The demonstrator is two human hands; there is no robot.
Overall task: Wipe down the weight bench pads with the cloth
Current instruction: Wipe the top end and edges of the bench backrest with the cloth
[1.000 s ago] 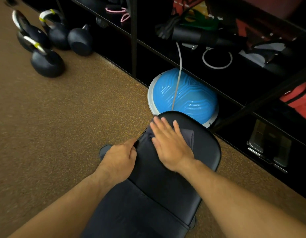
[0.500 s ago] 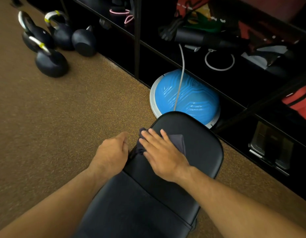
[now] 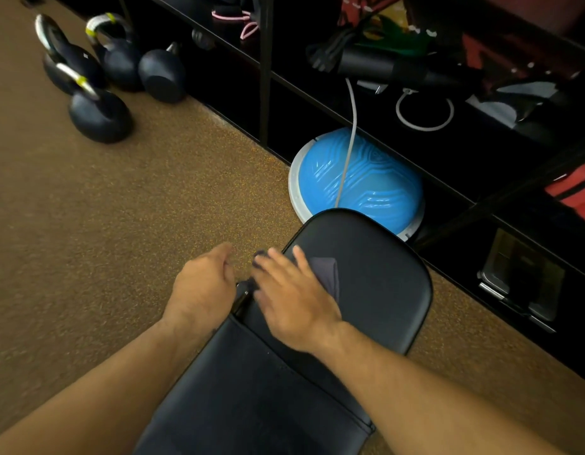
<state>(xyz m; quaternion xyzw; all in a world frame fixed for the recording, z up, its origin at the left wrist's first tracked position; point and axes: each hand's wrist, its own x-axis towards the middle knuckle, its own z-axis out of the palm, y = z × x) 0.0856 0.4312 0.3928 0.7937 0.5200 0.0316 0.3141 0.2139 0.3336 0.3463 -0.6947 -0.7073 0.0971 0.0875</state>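
Observation:
The black weight bench runs from the bottom middle up to the centre, with a rounded far pad (image 3: 376,277) and a near pad (image 3: 251,399) split by a seam. A dark grey cloth (image 3: 327,270) lies at the far pad's left edge. My right hand (image 3: 291,297) presses flat on the cloth, fingers straight and pointing up-left, reaching just past the edge. My left hand (image 3: 202,284) sits beside the bench's left edge, fingers curled under by a small metal part (image 3: 242,297). What its fingers hold is hidden.
A blue balance dome (image 3: 356,182) leans just beyond the bench end under a black shelf rack (image 3: 265,77) full of gear. Several black kettlebells (image 3: 101,113) stand on the brown floor at the upper left. A grey cord (image 3: 350,133) hangs over the dome.
My right hand slid the cloth leftward across the far pad to its left edge. My left hand moved off the pad edge slightly to the left.

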